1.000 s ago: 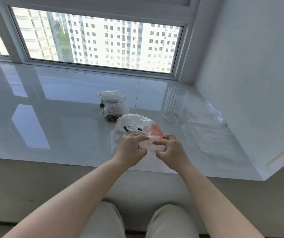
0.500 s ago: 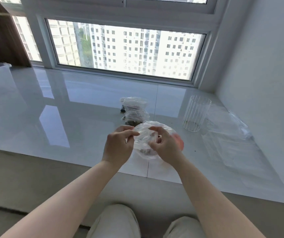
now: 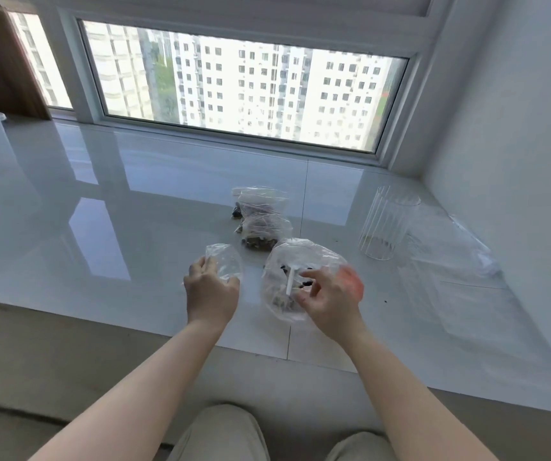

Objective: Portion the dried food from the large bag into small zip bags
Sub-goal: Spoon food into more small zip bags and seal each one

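Looking at the head view, the only one we have: our left hand (image 3: 210,291) grips a small empty clear zip bag (image 3: 226,262) by its lower left edge, fingers curled round the plastic, bag raised just above the glossy white sill (image 3: 101,227). Our right hand (image 3: 329,302) sits over the large clear plastic bag with an orange-red print (image 3: 300,261), thumb and forefinger pinching a thin white stick-like handle (image 3: 290,280) that points into the bag; we cannot tell what its tip is. Dark dried food pieces (image 3: 302,274) lie inside that large bag, which rests on the sill near its front edge, just right of the small bag and apart from it.

Behind the large bag, a pile of filled small clear zip bags (image 3: 262,216) holds dark contents, touching one another. To the right, a ribbed clear glass tumbler (image 3: 385,224) stands upright, with loose flat clear plastic sheets (image 3: 457,247) beside it toward the wall. A window (image 3: 244,88) runs along the back.
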